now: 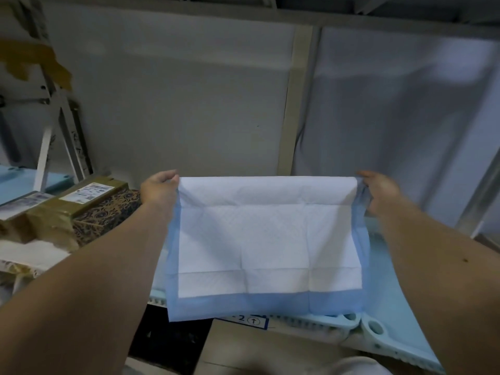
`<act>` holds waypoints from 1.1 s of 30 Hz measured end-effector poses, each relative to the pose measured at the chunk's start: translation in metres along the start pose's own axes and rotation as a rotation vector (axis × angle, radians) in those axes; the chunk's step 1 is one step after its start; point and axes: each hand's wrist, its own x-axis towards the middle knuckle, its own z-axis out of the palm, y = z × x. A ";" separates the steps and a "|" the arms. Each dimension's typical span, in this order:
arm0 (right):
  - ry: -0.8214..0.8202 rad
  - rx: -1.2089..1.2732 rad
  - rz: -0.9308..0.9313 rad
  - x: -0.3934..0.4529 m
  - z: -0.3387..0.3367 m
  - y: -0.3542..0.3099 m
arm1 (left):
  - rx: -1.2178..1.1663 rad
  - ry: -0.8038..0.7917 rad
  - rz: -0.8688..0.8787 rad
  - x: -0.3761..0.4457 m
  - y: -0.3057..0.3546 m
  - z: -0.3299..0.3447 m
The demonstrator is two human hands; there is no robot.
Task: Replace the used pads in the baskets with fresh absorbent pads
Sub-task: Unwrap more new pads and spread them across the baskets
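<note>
A fresh absorbent pad (pixel 266 239), white with a blue border, hangs spread out in front of me. My left hand (pixel 159 189) pinches its top left corner and my right hand (pixel 380 190) pinches its top right corner. The pad's upper edge is folded over away from me. Below and behind it lie light blue plastic baskets (pixel 384 323); the pad hides most of their insides, so I cannot tell what lies in them.
Taped cardboard parcels (pixel 67 204) and a patterned box (pixel 108 209) sit on the shelf at left. Grey panels (pixel 189 104) form the back wall. A cardboard box (pixel 257 347) with a label stands below the shelf edge.
</note>
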 end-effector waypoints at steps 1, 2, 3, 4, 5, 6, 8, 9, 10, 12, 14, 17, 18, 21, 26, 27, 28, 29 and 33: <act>-0.034 -0.006 0.008 -0.009 -0.002 -0.003 | 0.001 -0.031 0.003 0.002 0.000 -0.002; -0.066 -0.004 0.017 -0.017 -0.003 -0.007 | 0.011 -0.059 0.001 0.003 0.001 -0.005; -0.087 0.003 0.017 -0.023 -0.006 -0.012 | 0.035 -0.082 -0.002 0.005 0.002 -0.007; -0.110 0.006 0.010 -0.035 -0.007 -0.018 | 0.063 -0.095 -0.007 0.007 0.003 -0.010; -0.133 0.011 0.001 -0.043 -0.007 -0.022 | 0.092 -0.102 -0.002 0.007 0.006 -0.012; -0.161 0.012 -0.015 -0.047 -0.007 -0.024 | 0.114 -0.098 0.005 0.009 0.007 -0.014; -0.221 -0.070 -0.057 -0.052 -0.008 -0.027 | 0.167 -0.052 0.039 0.009 0.011 -0.016; -0.250 -0.138 -0.083 -0.053 -0.008 -0.028 | 0.208 -0.012 0.068 0.009 0.014 -0.017; -0.269 -0.230 -0.121 -0.052 -0.009 -0.028 | 0.269 0.031 0.097 0.007 0.018 -0.018; -0.278 -0.440 -0.211 -0.049 -0.009 -0.029 | 0.465 0.114 0.176 0.005 0.027 -0.020; -0.195 -0.669 -0.326 -0.048 -0.005 -0.030 | 0.652 0.174 0.240 0.007 0.038 -0.018; 0.078 -0.912 -0.407 -0.049 0.004 -0.037 | 0.644 0.159 0.271 0.017 0.051 -0.005; 0.148 -0.880 -0.408 -0.049 0.009 -0.038 | 0.611 0.140 0.282 0.020 0.054 0.001; 0.157 -0.403 -0.278 -0.040 0.024 -0.043 | 0.424 0.129 0.312 0.025 0.063 0.026; 0.074 0.204 -0.200 -0.039 0.030 -0.048 | 0.035 0.092 0.262 0.033 0.070 0.056; 0.065 0.297 -0.172 -0.040 0.029 -0.046 | 0.003 0.105 0.254 0.034 0.069 0.058; 0.080 0.412 -0.129 -0.043 0.029 -0.044 | -0.017 0.135 0.268 0.034 0.068 0.058; 0.120 0.533 -0.078 -0.047 0.027 -0.040 | -0.006 0.163 0.286 0.034 0.064 0.056; 0.322 0.631 0.016 -0.071 0.014 -0.016 | 0.143 0.294 0.220 0.026 0.041 0.038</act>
